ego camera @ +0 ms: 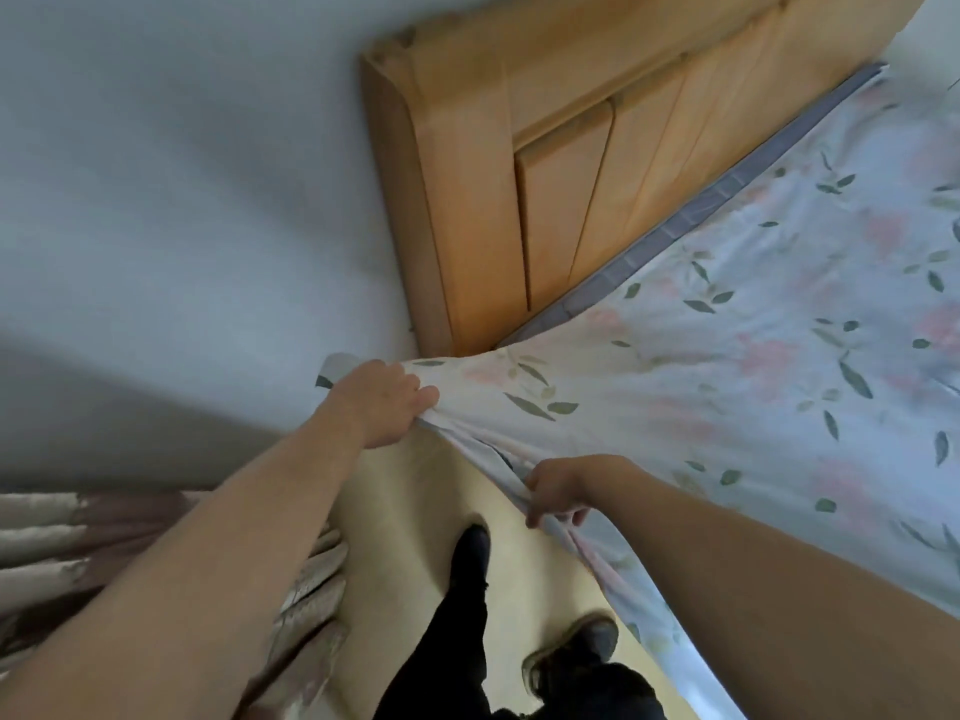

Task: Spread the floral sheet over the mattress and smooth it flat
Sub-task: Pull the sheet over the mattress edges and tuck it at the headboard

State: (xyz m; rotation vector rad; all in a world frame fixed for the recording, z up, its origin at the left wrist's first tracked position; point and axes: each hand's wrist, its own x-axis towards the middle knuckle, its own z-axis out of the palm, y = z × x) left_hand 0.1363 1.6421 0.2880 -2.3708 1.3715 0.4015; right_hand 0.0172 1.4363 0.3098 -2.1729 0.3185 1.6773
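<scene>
While both hands, left (pixel 387 402) and right (pixel 556 493), grip the floral sheet (pixel 753 356) edge, pull evenly toward the headboard (pixel 519 163) corner.

the floral sheet (pixel 727 366) was thin, soft matt cloth, creased where it was gathered. the headboard (pixel 519 163) was smooth pale wood with a light satin sheen. the mattress (pixel 691 213) edge showed grey woven fabric. the curtain (pixel 47 537) looked like heavy, pleated cloth; the floor (pixel 405 511) was smooth and faintly glossy.
</scene>
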